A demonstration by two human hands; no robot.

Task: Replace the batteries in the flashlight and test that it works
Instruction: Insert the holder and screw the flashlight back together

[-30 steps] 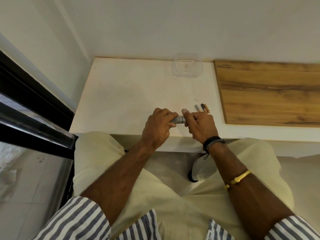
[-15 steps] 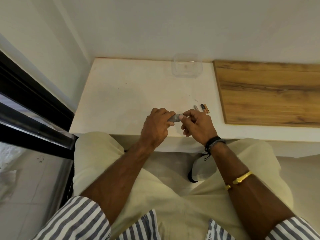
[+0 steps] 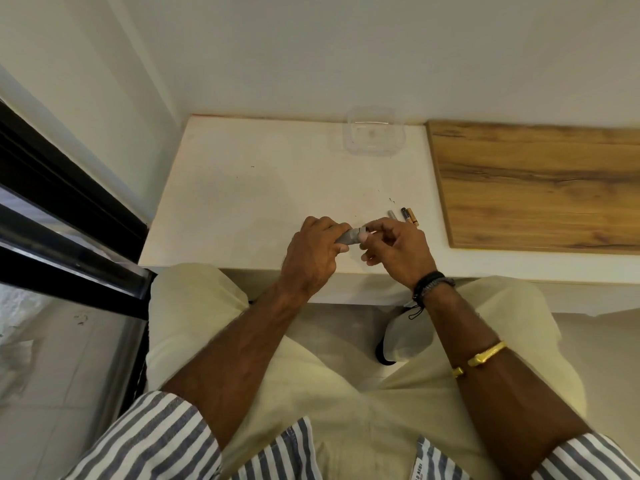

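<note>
A dark window frame (image 3: 52, 209) is running down the far left, beside the white tabletop (image 3: 263, 188) that is filling the middle of the view. A person is sitting at its near edge, with cream trousers (image 3: 194, 323) and rolled striped sleeves (image 3: 149, 441) showing at the bottom.

The left hand (image 3: 313, 252) is hovering over the front part of the tabletop with its fingers (image 3: 332, 227) closing around a small grey flashlight (image 3: 349, 236). Most of the flashlight's body is lying hidden inside the fist; only a short grey stretch is sticking out toward the right. The flashlight is being held just above the tabletop, between the two hands.

The right hand (image 3: 398, 252) is meeting it from the other side. Its thumb and forefinger are pinching the exposed end of the flashlight, while the other fingers are curling loosely underneath, not gripping anything. Whether the end piece is a separate cap cannot be told. A dark corded wristband (image 3: 431, 284) is sitting on the right wrist, and a gold bangle (image 3: 483, 356) is resting further up the forearm.

Just beyond the right hand, three small batteries (image 3: 405, 216) are lying side by side on the tabletop, one silver-grey and the others dark and orange. Further back, near the wall, a clear plastic container (image 3: 374, 135) is standing. At the far right a wooden board (image 3: 540, 185) is lying flat on the tabletop, well apart from the hands.
</note>
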